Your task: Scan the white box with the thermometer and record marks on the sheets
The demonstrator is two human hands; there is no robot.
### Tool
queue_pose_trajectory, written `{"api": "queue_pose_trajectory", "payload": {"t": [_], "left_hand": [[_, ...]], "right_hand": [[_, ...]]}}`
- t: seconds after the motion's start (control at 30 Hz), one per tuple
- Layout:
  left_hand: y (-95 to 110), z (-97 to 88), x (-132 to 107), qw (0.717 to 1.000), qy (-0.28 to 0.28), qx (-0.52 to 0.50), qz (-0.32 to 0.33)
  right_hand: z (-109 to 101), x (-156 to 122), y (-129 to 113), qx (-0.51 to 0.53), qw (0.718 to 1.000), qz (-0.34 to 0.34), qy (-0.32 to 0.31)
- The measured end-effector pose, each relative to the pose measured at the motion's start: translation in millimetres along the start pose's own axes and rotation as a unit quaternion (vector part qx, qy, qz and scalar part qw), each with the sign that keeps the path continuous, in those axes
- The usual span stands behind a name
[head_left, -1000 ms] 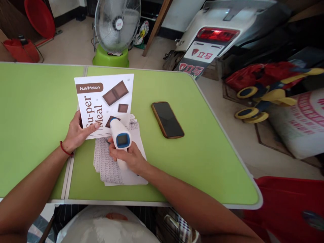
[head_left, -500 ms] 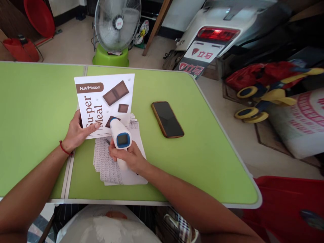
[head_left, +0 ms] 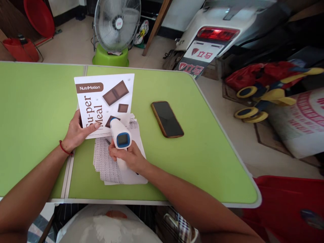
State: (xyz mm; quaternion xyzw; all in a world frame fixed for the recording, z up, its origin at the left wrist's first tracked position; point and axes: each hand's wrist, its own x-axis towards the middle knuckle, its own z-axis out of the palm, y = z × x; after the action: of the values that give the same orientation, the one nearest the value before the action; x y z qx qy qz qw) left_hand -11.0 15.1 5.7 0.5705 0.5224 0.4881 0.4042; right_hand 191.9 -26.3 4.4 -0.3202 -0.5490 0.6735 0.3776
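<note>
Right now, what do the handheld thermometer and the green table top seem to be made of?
The infrared thermometer looks like smooth, slightly glossy white plastic, going by its soft highlights. The green table top looks like a matte painted or laminated board with a metal edge strip; its core is hidden.

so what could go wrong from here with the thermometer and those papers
The thermometer sits in the right hand directly over the loose printed sheets, so a slip could scatter them; they already lie fanned. The left hand holds the NutriMotion leaflet by one edge only, so it might bend or flop. The phone lies nearby on the green table, where a dropped thermometer might hit it.
</note>
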Motion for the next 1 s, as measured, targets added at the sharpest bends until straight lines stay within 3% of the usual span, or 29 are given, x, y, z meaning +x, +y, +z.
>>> {"api": "queue_pose_trajectory", "payload": {"t": [1.0], "left_hand": [[1.6,-0.2,-0.4,1.000,-0.007,-0.011,0.006]], "right_hand": [[-0.6,1.2,2.0,0.005,1.000,0.003,-0.007]]}}
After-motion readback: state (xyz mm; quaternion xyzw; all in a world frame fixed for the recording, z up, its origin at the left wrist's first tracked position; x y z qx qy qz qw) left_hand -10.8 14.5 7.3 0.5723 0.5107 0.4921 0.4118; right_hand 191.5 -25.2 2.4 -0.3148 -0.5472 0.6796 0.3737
